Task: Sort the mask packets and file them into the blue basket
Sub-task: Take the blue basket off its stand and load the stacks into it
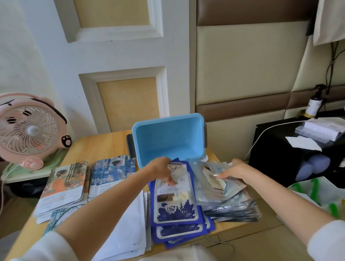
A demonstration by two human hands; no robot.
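The left hand (162, 171) is pinching the top blue packet (175, 202) of its stack, probably to lift it for sorting. The right hand (235, 171) is gripping the silver packets (221, 191) alongside, apparently steadying them. Just beyond both hands, the blue basket (168, 119) is standing, seemingly empty.

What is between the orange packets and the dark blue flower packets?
The head view shows two piles there: blue picture packets beside the orange packets, then white packets beside the dark blue flower packets.
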